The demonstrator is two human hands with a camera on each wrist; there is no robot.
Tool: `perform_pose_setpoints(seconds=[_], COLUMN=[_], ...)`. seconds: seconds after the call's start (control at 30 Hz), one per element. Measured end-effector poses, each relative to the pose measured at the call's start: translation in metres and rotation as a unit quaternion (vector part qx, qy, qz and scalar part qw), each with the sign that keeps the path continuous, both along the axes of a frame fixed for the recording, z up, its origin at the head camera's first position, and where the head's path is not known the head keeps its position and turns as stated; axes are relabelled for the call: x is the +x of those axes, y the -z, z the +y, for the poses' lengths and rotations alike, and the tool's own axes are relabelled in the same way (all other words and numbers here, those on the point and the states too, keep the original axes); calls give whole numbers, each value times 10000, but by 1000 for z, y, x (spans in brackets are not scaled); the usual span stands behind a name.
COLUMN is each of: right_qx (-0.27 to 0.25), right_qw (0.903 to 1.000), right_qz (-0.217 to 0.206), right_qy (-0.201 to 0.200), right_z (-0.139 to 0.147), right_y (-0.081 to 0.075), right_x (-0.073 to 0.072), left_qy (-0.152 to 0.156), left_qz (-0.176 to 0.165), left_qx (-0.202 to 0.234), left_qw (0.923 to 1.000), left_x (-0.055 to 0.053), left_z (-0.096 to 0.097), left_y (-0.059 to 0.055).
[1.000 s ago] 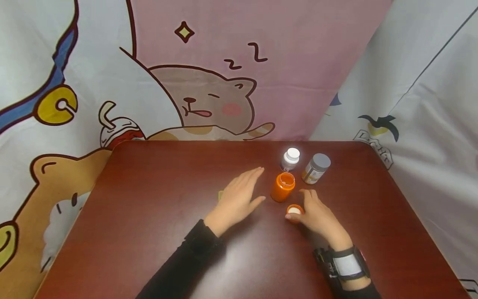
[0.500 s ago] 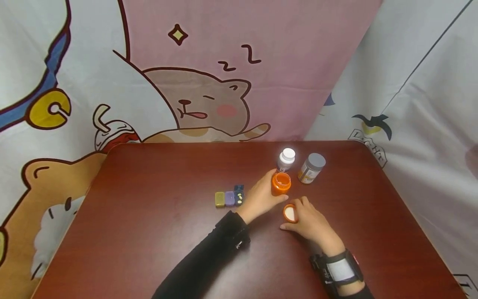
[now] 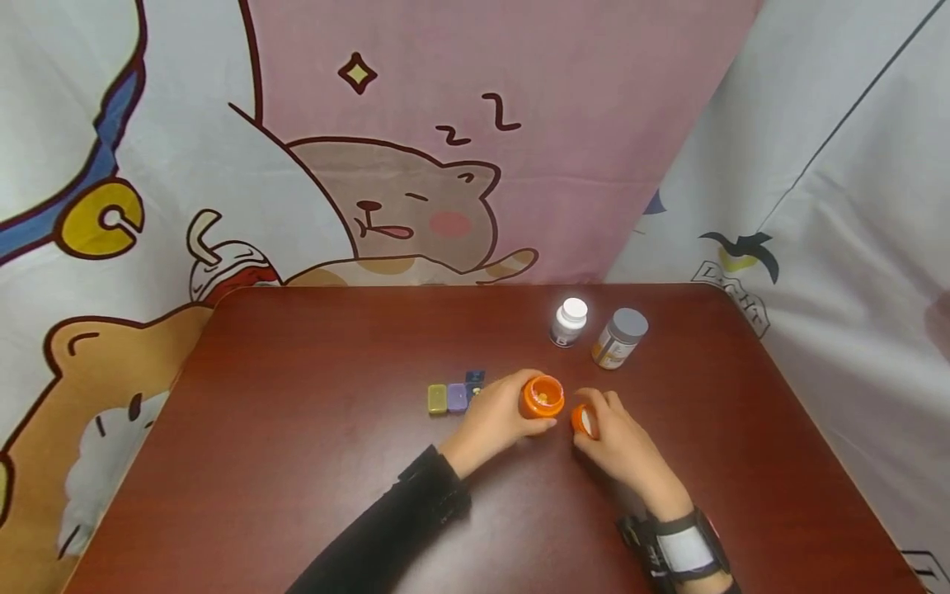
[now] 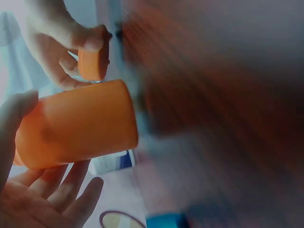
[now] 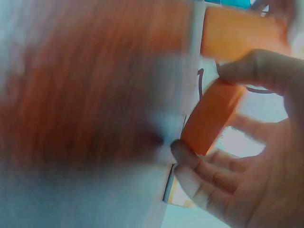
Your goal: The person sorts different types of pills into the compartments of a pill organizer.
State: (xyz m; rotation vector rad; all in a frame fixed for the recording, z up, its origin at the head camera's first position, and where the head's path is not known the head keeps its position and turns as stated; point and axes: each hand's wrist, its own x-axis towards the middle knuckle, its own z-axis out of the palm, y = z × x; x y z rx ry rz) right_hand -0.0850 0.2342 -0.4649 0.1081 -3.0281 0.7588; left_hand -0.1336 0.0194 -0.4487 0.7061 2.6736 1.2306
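An orange pill bottle (image 3: 543, 398) with its mouth uncovered is gripped near the top by my left hand (image 3: 496, 417); small yellowish pieces show inside. In the left wrist view the thumb and fingers hold the bottle's body (image 4: 80, 124) from opposite sides. Just to the right, my right hand (image 3: 626, 437) pinches an orange screw cap (image 3: 584, 421) with a white inner face, tilted on edge. The right wrist view shows the cap (image 5: 213, 116) between thumb and fingertips. Behind the left hand lies a small pill organizer (image 3: 456, 398) with yellow, purple and dark blue sections, partly covered by that hand.
A white bottle (image 3: 569, 322) and a grey-lidded jar (image 3: 619, 338) stand behind the hands toward the right back of the brown table (image 3: 312, 355). A printed cloth hangs behind the table's far edge.
My left hand reached the orange bottle, took hold of it and brought it nearer and to the left. The right hand picked up the cap, which now stands tilted in its fingers.
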Motion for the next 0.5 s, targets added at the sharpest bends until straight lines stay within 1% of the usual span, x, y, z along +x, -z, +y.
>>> perform_pose_setpoints(seconds=[0.1,0.2,0.27,0.33,0.4,0.47,0.5], right_qx=[-311,-703,-1001,-1336,-1806,-2361,-2664], right_qw=[9990,9957,9920,9878,9807,9691,9612], right_qz=[305,600,730,729,628,521,469], right_qy=[-27,-118,-231,-327,-410,-489,-544], right_z=[-7,-17,-24,-30,-37,-44,-48], right_y=[-2,-6,-9,-11,-12,-13,-14], right_x=[1,2,3,3,3,3,3], left_qy=[-127,-401,-560,-620,-554,-404,-310], left_qz=[-93,-134,-70,-25,-28,-115,-169], left_qx=[133,224,244,318,434,595,655], left_qw=[9998,9989,9981,9976,9975,9973,9972], left_x=[17,32,38,42,44,45,46], left_z=[-30,-59,-74,-84,-90,-93,-93], left_y=[0,1,1,1,2,4,5])
